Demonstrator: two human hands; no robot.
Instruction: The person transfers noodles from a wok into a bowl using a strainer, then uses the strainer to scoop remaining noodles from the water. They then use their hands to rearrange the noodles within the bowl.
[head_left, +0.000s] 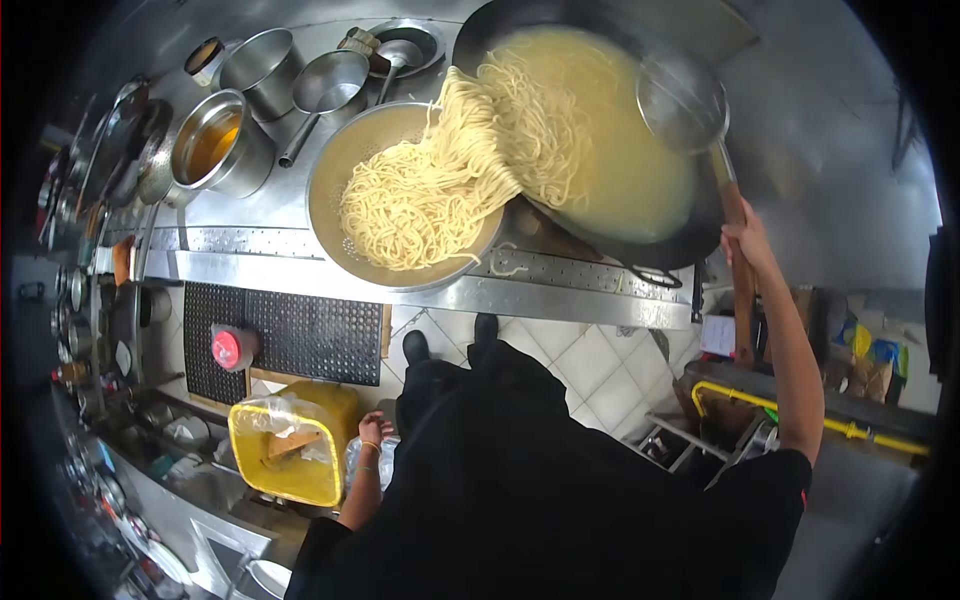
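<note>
My right hand (748,240) is closed around the long wooden handle of a wire strainer (683,100). The strainer's round mesh head is over the right side of a large wok (715,215) of cloudy yellowish water. Noodles (470,140) stretch in a thick bundle from the wok across into a wide metal colander (326,235), where a heap of them lies. My left hand (376,428) hangs low beside a yellow bin (345,425), holding nothing, its fingers loosely apart.
Left of the colander stand a saucepan (332,82), a deep pot (262,72) and a pot of orange liquid (225,150). A few stray noodles (508,262) lie on the perforated counter edge. Below, a black rubber mat (310,335) bears a red-lidded container (232,348).
</note>
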